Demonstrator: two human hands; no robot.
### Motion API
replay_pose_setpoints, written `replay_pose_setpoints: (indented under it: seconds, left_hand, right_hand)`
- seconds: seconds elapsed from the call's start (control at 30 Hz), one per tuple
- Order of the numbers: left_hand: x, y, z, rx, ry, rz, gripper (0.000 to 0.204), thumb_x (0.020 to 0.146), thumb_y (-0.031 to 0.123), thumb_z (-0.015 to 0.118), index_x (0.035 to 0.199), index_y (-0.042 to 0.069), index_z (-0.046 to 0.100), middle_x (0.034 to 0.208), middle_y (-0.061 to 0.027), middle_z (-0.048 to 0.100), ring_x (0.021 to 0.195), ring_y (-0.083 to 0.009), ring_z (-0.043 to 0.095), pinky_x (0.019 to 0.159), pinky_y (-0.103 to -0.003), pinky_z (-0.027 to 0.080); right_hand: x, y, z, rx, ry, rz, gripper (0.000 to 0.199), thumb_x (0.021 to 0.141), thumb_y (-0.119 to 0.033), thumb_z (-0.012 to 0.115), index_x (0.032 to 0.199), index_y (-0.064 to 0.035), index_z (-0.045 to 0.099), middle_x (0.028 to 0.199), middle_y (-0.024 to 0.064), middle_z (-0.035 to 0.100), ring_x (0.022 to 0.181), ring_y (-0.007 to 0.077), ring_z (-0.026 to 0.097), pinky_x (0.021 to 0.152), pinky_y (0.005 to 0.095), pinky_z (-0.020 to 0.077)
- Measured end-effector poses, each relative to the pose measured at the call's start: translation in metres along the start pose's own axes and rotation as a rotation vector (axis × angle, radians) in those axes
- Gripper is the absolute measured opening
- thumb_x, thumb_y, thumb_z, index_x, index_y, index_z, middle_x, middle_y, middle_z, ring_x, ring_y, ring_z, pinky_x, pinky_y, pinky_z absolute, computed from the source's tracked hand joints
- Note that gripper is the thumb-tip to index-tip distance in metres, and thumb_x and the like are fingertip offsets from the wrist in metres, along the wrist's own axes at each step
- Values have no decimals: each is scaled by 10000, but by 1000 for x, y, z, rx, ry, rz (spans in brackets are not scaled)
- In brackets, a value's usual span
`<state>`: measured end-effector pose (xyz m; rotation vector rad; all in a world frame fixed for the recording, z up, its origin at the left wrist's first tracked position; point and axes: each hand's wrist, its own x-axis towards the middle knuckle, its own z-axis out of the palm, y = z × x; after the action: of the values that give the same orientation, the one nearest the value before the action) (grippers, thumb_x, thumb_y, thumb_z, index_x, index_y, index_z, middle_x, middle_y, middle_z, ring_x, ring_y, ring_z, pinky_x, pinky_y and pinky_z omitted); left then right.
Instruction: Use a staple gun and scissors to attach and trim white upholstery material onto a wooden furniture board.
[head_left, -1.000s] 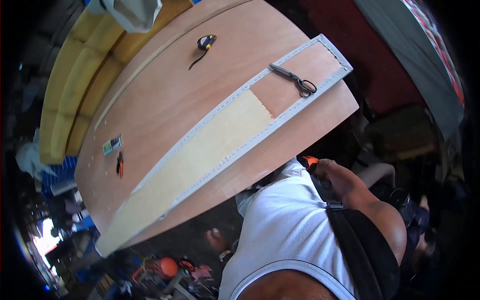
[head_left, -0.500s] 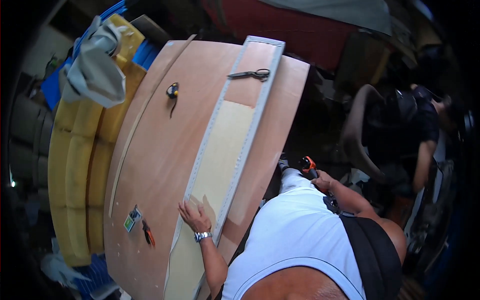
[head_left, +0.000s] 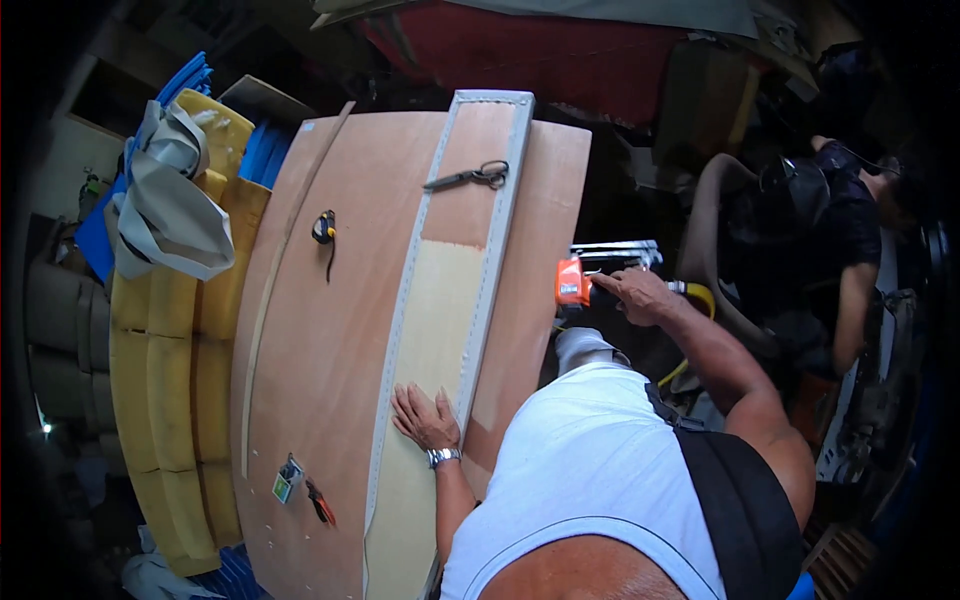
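My left hand (head_left: 427, 417) lies flat, fingers spread, on a long narrow panel (head_left: 440, 310) with a pale backing and a grey covering folded over its stapled edges. Away from the panel, over the table's right edge, my right hand (head_left: 640, 295) grips an orange-and-silver staple gun (head_left: 572, 283) with a yellow hose at its back. Black-handled scissors (head_left: 468, 178) rest across the panel's far end. Left of the panel lie a tape measure (head_left: 324, 228), orange-handled pliers (head_left: 320, 503) and a small green-and-white box (head_left: 287, 480).
The panel rests on a large plywood tabletop (head_left: 340, 370), with a thin wooden strip (head_left: 262, 310) along its left side. Yellow foam cushions (head_left: 170, 370) and draped grey material (head_left: 170, 210) stand beyond that side. Another person (head_left: 855, 290) is at the right, behind a curved dark frame.
My right hand has raised the staple gun and brought it forward. It now shows side-on beside the table. The left hand stays on the panel, while the whole view has shifted slightly.
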<state>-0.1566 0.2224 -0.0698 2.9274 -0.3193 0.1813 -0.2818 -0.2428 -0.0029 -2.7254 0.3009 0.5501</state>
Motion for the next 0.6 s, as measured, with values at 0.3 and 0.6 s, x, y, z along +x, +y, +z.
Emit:
replay_pose_setpoints:
  seconds: [0.3, 0.6]
  left_hand:
    - [2, 6, 1, -53, -26, -121, 616, 1006, 440, 574, 1525, 117, 503, 1670, -123, 378, 1565, -391, 274, 1235, -635, 172]
    - [-6, 50, 9, 69, -61, -410, 659, 1053, 449, 477, 1614, 121, 369, 1708, -166, 280, 1573, -448, 211, 1212, -669, 188]
  right_hand:
    - [166, 67, -49, -216, 94, -674, 329, 841, -105, 667, 1158, -172, 721, 1116, 44, 704, 1232, 230, 607, 1173, 448, 349]
    - [214, 66, -74, -135, -48, -608, 358, 827, -18, 682, 1149, -153, 758, 1246, 41, 700, 1351, 221, 544, 1224, 458, 312]
